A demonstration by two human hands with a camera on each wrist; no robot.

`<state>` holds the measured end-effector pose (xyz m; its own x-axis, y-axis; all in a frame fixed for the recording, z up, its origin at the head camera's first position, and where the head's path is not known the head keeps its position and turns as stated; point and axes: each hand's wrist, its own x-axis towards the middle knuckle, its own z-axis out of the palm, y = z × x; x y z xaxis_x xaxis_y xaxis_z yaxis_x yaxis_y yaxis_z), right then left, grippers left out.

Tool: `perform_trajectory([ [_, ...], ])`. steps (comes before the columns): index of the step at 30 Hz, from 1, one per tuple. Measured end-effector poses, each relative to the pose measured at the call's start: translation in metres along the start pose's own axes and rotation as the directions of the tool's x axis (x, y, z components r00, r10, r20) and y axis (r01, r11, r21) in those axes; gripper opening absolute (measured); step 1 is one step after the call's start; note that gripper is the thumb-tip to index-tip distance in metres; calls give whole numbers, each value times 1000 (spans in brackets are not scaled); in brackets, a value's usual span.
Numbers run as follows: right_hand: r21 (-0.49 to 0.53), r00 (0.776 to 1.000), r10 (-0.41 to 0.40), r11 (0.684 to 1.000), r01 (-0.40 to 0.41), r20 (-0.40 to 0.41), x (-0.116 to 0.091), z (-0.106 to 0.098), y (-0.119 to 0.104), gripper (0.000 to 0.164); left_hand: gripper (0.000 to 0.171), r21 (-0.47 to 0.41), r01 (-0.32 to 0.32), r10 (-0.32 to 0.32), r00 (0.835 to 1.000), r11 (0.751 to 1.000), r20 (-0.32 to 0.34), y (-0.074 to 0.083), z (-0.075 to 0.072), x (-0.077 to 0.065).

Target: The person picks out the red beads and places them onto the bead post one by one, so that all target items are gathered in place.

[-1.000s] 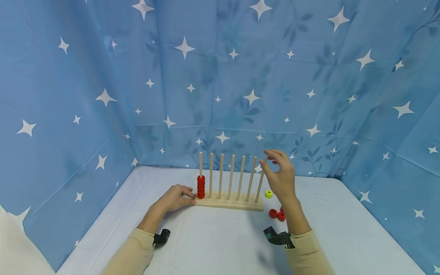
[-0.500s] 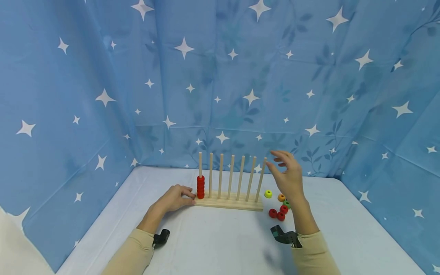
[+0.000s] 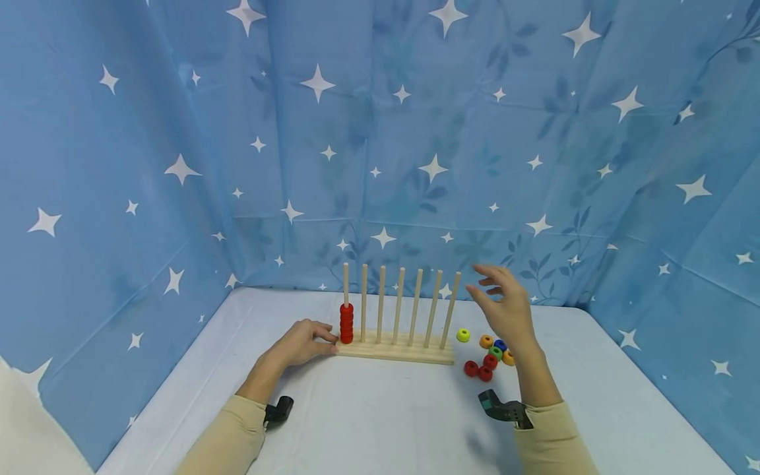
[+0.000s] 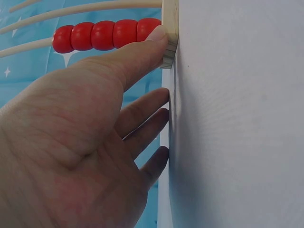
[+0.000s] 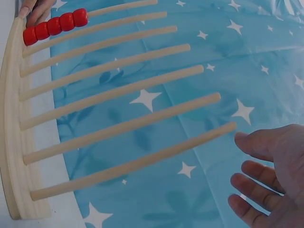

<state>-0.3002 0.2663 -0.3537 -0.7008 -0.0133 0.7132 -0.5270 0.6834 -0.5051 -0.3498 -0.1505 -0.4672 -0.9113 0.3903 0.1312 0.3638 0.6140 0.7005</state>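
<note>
From my head feed, the change over the last second is all on one side: the right hand (image 3: 506, 307) has drawn away from the tip of the rightmost peg (image 3: 450, 310) toward the desk's right edge. It is empty, thumb well apart from loosely bent fingers, and hangs in the air just beside that peg without touching it. That shift has uncovered more of the loose beads, so I can now make out a blue bead (image 3: 501, 346) and a second orange bead (image 3: 507, 359) beside the green bead (image 3: 495, 355), the first orange bead (image 3: 486, 342), the yellow bead (image 3: 462, 337) and three loose red beads (image 3: 485, 375). They lie on the desk (image 3: 380, 422) between the rack's right end and the right edge. The wooden peg rack (image 3: 394, 353) stands near the far edge, roughly along it, and has not visibly moved. My left hand (image 3: 305, 342) stays at its left end, thumb on the base and fingers on the other side; I judge it a light pinch, though the index fingertip is hidden. Five threaded red beads (image 3: 347, 323) sit at the foot of the leftmost peg (image 3: 346, 285). For the work, I read this as the rack's load unchanged and the right hand free.
</note>
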Motion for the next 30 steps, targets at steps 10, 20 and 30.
perform_trajectory([
  [10,1,991,56,998,-56,123,-3,-11,17,39,19,-22,6,-5,1000,1000,5,1,-1,1],
  [20,8,942,168,984,-178,292,-5,-19,20,44,19,-20,14,-14,1000,1000,8,2,-2,1],
  [30,-4,891,190,978,-206,412,-8,-19,31,46,20,-17,15,-15,1000,1000,1,2,-1,1],
])
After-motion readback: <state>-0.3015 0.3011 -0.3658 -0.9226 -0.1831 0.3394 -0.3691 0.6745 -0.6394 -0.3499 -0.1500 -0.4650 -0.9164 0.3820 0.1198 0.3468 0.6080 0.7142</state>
